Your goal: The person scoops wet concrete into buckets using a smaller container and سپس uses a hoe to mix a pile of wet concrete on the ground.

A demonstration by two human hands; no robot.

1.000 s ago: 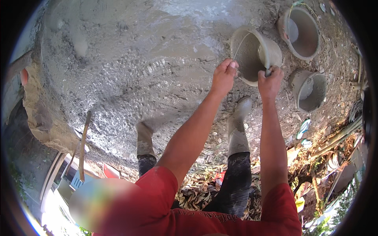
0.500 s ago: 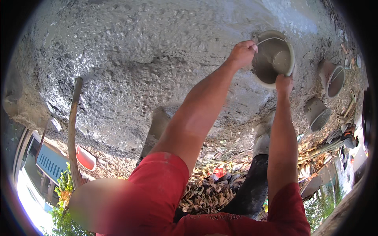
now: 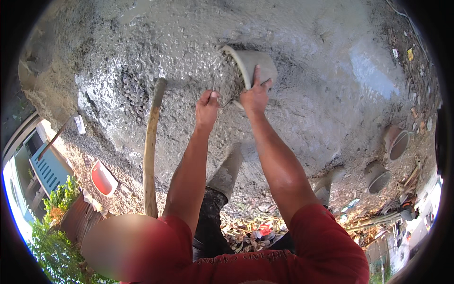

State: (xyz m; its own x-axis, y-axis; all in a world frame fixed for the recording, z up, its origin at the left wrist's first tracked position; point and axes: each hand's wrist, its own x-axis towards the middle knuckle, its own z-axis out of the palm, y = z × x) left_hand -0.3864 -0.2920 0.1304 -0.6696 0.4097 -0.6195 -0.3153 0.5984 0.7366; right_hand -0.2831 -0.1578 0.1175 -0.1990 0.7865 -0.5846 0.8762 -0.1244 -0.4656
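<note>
A grey, cement-coated bucket (image 3: 259,64) lies tipped on its side on wet concrete mix (image 3: 184,61), its mouth facing left. Around the bucket's thin wire handle, left of the mouth, my left hand (image 3: 206,110) is closed. My right hand (image 3: 254,98) grips the near part of the bucket at the rim, with its fingers stretched along the outer wall. The mix lies against the opening; how much is inside the bucket is hidden.
A wooden pole (image 3: 151,146) rises from the mix left of my arms. Two more dirty buckets (image 3: 396,143) (image 3: 377,177) lie at the right edge. A red container (image 3: 104,178) sits at the left. My muddy boots (image 3: 226,175) stand in the mix, near dry leaves (image 3: 239,232).
The bucket has moved left and tipped from mouth-up onto its side. Both hands went along with it, left on the wire handle and right at the rim.
</note>
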